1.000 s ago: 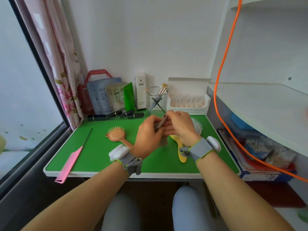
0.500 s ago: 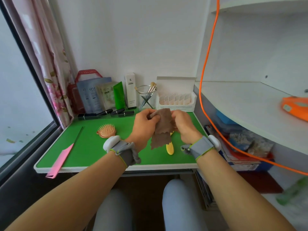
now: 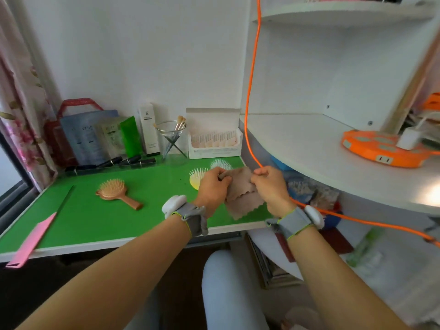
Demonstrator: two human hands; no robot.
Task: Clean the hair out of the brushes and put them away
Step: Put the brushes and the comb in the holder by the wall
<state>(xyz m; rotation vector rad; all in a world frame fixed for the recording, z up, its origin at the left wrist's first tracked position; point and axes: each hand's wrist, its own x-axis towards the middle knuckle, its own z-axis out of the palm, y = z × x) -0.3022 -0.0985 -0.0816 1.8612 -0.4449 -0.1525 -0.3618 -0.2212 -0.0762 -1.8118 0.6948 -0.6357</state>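
Yellow plastic backs the nearest brush (image 3: 195, 178), which lies bristles up on the green table (image 3: 142, 210), at twelve o'clock from the left hand (image 3: 213, 186) and partly hidden by it. A white-bristled brush (image 3: 220, 163) lies just beyond it at one o'clock, close to the table's far right corner. A third, small peach brush (image 3: 112, 189) lies well apart at nine o'clock from the hands, bristles up, with its handle pointing to four o'clock.

Both hands hover above the table's right end with a brown cloth (image 3: 240, 195) between them. The left hand's fingers are curled and pinch the cloth's upper left edge; the right hand (image 3: 271, 189) has its fingers curled and pinches the upper right edge. The cloth hangs down in folded layers with a wavy lower edge.

A pink comb (image 3: 31, 241) juts over the table's near left corner at eight o'clock. A glass (image 3: 172, 136) of small make-up brushes and an open white box (image 3: 214, 141) stand at the back. An orange cable (image 3: 250, 91) drops past the right hand, and an orange power strip (image 3: 381, 148) sits on the white shelf (image 3: 304, 144) at two o'clock.
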